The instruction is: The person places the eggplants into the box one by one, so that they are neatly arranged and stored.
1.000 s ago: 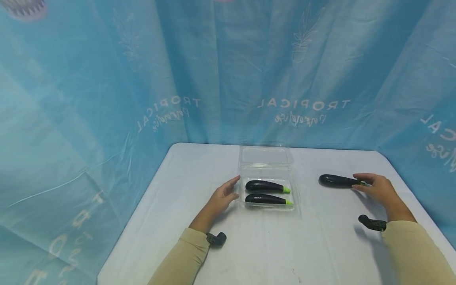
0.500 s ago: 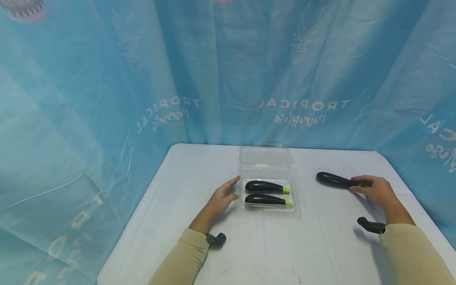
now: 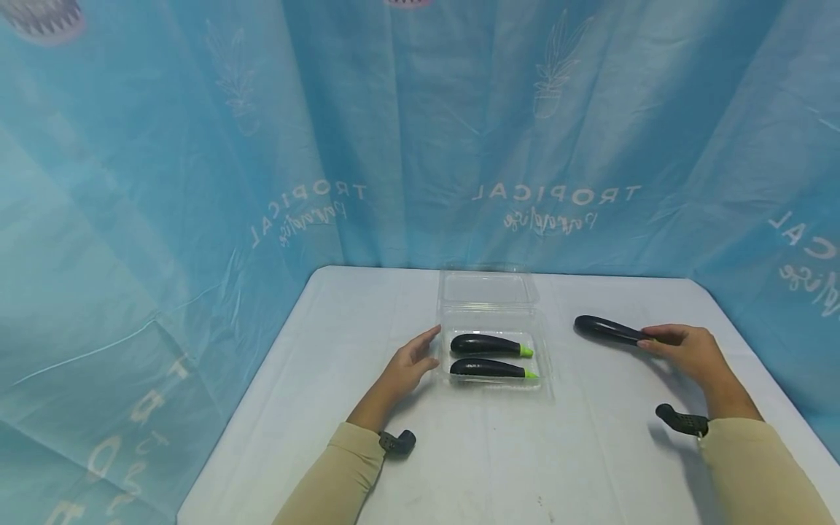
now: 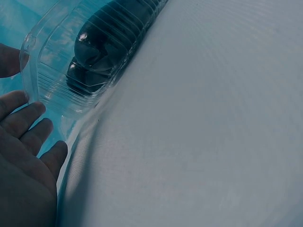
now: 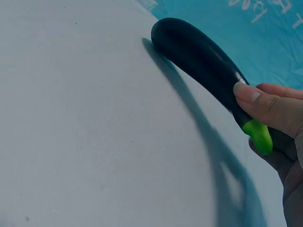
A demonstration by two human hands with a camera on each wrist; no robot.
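Right hand (image 3: pixel 682 355): we're seeing thumb and fingers pinching an eggplant (image 3: pixel 607 329) by its narrow green end, so yeah, that one's being held
Held eggplant: its fat end is pointing away from those fingers, and we're spotting its shadow lying on the white table (image 3: pixel 512 467) below
Left hand (image 3: pixel 405 368): fingers are staying loose and spread, gripping nothing; we're not managing to tell if they're actually touching the plastic
Clear box (image 3: pixel 547 364): sitting right at the left fingertips, lid (image 3: pixel 488 288) lying open farther out
Inside it: we're counting two more, a far eggplant (image 3: pixel 484 344) and a near eggplant (image 3: pixel 487 368), both aiming green ends away from the left fingers
Backdrop: blue curtain (image 3: pixel 420 131) hanging beyond both hands' fingers
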